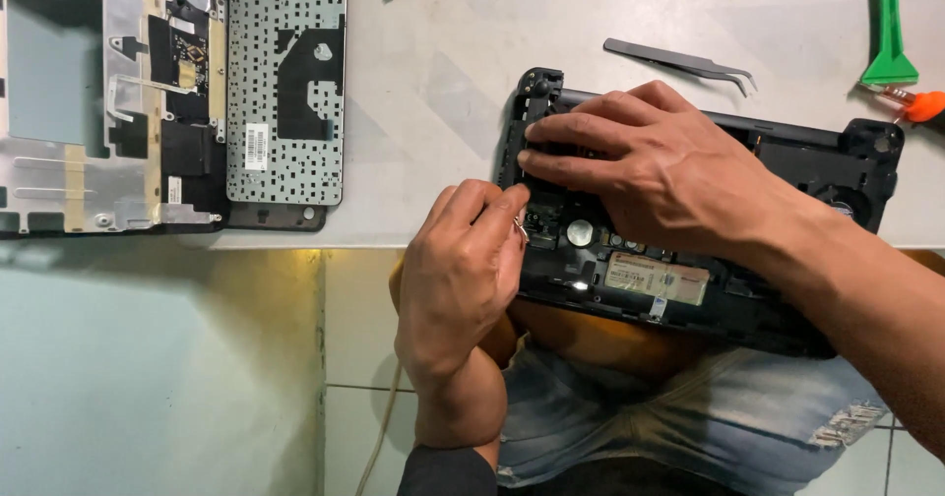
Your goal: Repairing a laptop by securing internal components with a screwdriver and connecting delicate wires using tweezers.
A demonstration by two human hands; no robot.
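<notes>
A black laptop base with its insides exposed lies at the white table's front edge, partly over my lap. My right hand presses flat on its left part, fingers spread toward the hinge corner. My left hand is at the base's left side, thumb and fingers pinched on a small metal piece next to a round silver coin cell. What the piece is I cannot make out. A pale label shows on the board below my right hand.
A detached keyboard, underside up, and a laptop palm-rest cover lie at the left. Metal tweezers rest behind the base. A green pry tool and an orange-handled tool sit at the far right. Tiled floor lies below.
</notes>
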